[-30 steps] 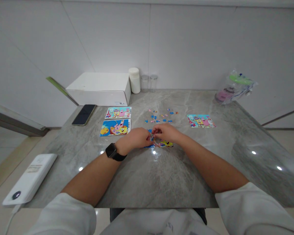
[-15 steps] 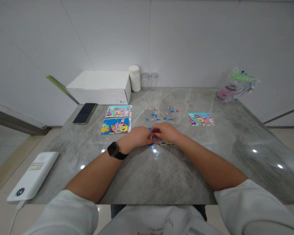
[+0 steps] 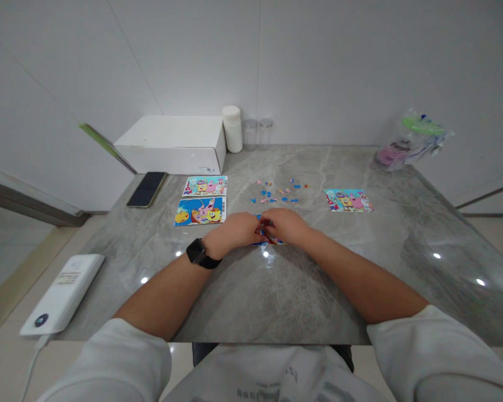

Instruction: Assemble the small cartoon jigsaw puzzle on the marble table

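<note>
My left hand point(image 3: 243, 229), with a black watch on its wrist, lies curled at the table's middle with its fingertips closed on a partly joined jigsaw puzzle point(image 3: 272, 242). From the other side, my right hand point(image 3: 288, 225) bends over the same puzzle, thumb and fingers pinched on a small puzzle piece that they mostly hide. The fingertips of both hands almost meet. Beyond them, several loose blue, pink and yellow puzzle pieces point(image 3: 269, 194) are scattered. To the left lie a blue cartoon picture card point(image 3: 201, 212) and, behind it, a lighter one point(image 3: 205, 186).
Another cartoon picture point(image 3: 350, 201) lies on the right. A phone point(image 3: 147, 189), a white box point(image 3: 171, 145), a white bottle point(image 3: 233, 129) and two clear glasses point(image 3: 257, 135) stand or lie farther back. A white power bank point(image 3: 62, 293) is at left, a plastic bag point(image 3: 411, 142) at back right.
The view has shifted slightly, so the table items appear a little higher. Both hands stay together over the puzzle; the right fingers cover more of its right part.
</note>
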`<state>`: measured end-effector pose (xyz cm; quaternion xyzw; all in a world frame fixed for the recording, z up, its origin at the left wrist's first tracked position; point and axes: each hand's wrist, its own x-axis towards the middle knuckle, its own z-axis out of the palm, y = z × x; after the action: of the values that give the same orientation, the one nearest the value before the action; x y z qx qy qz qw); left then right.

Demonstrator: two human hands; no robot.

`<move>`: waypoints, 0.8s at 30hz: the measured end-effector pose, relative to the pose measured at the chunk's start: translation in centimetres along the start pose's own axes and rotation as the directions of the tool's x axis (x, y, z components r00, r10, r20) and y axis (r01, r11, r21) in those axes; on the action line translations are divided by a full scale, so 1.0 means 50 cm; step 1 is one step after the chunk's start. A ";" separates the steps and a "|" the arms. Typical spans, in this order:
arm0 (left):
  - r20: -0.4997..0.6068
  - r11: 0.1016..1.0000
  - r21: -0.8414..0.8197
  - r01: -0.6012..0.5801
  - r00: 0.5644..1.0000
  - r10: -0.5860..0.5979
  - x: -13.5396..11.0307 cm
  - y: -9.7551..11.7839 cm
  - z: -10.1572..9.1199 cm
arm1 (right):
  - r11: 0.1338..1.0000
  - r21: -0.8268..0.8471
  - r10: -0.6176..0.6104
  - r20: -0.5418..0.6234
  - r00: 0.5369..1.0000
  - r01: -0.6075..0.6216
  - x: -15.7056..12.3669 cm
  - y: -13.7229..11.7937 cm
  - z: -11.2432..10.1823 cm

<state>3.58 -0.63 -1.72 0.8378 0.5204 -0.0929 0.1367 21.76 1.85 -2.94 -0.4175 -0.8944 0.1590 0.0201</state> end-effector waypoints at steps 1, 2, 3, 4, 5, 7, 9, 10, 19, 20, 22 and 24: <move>-0.001 1.000 -0.007 0.004 1.000 -0.004 0.000 0.000 0.000 | 1.000 0.000 0.001 0.002 1.000 -0.001 0.000 -0.001 0.000; -0.001 1.000 -0.014 0.009 1.000 -0.009 0.000 0.000 0.000 | 1.000 0.001 0.002 0.005 1.000 -0.002 0.000 0.000 -0.001; 0.001 1.000 -0.021 0.013 1.000 -0.013 -0.001 0.001 -0.001 | 1.000 0.002 0.003 0.007 1.000 -0.003 0.001 0.001 -0.002; 0.006 1.000 -0.027 0.016 1.000 -0.015 -0.002 0.001 -0.003 | 1.000 0.003 0.004 0.004 1.000 -0.004 0.001 0.004 -0.003; 0.011 0.999 -0.030 0.017 1.000 -0.017 -0.003 0.002 -0.005 | 1.000 0.004 0.007 -0.005 1.000 -0.007 0.002 0.008 -0.004; 0.022 0.999 -0.032 0.017 1.000 -0.016 -0.006 0.004 -0.009 | 1.000 0.014 0.019 -0.044 0.999 -0.019 0.004 0.017 -0.007; 0.026 0.999 -0.032 0.014 1.000 -0.013 -0.007 0.005 -0.012 | 0.999 0.034 0.035 -0.088 0.995 -0.032 0.005 0.026 -0.009; 0.025 0.999 -0.034 0.012 1.000 -0.011 -0.007 0.004 -0.012 | 0.998 0.044 0.038 -0.100 0.994 -0.034 0.005 0.028 -0.010; -0.014 0.999 -0.043 0.004 1.000 -0.004 0.006 -0.007 0.013 | 1.000 -0.019 -0.008 0.009 1.000 0.008 0.005 0.014 0.005; -0.014 0.999 -0.042 0.004 1.000 -0.005 0.006 -0.007 0.013 | 1.000 -0.027 -0.005 0.016 1.000 0.006 0.005 0.014 0.006; -0.012 0.999 -0.039 0.003 1.000 -0.003 0.005 -0.006 0.012 | 0.999 -0.035 0.000 0.022 1.000 0.001 0.005 0.014 0.007; -0.005 0.999 -0.034 0.000 1.000 0.000 0.003 -0.004 0.008 | 0.999 -0.036 0.006 0.020 1.000 -0.005 0.005 0.014 0.007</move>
<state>3.46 -0.54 -2.19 0.8355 0.5224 -0.0821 0.1495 22.05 2.36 -3.51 -0.4186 -0.8961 0.1472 0.0032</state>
